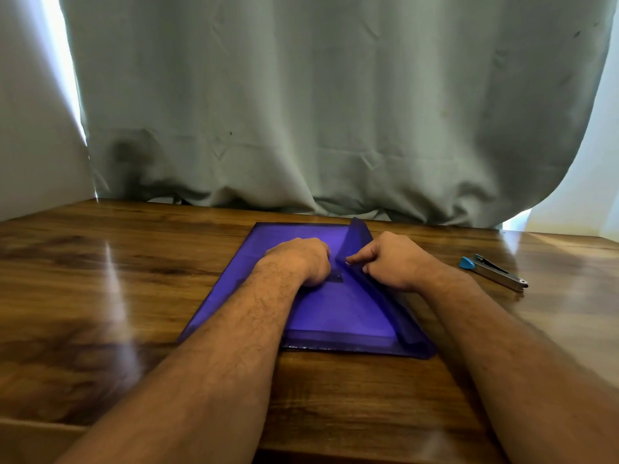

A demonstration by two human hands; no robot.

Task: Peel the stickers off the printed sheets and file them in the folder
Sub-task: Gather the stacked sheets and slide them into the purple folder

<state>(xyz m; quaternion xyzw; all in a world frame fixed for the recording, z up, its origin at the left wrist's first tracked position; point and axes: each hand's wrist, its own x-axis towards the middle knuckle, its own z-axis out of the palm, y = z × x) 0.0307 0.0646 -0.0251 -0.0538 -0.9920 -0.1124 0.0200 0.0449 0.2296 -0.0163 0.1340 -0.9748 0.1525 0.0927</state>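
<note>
Head view shows one purple folder [268, 283] lying flat on a brown wooden table [100, 296], near the middle and a little toward the far edge. Its translucent flap [358, 239] is lifted along the right side, rising to a point at the far end and running down toward the near right corner.

Two bare hands work on the folder. One left hand [301, 259] rests on the folder's face with its fingers [318, 279] curled under the palm, pressing down on a small dark patch [335, 277] there; what that patch is I cannot tell, and whether the fingers pinch anything is hidden by the hand itself. One right hand [392, 262] is just beside it, its fingers [356, 259] closed together on the edge of the raised flap, thumb and forefinger pinching the plastic. The two hands are close, separated only by the flap's fold. Both forearms reach in from the near edge of the table, bare to the elbow.

No loose sheets or stickers can be made out; anything inside the folder is obscured by the dark plastic.

One stapler [494, 271], metal with a blue end, lies on the table well to the right of the folder, apart from both hands. One grey-green curtain [318, 112] hangs behind the table, its hem bunched on the far edge.
</note>
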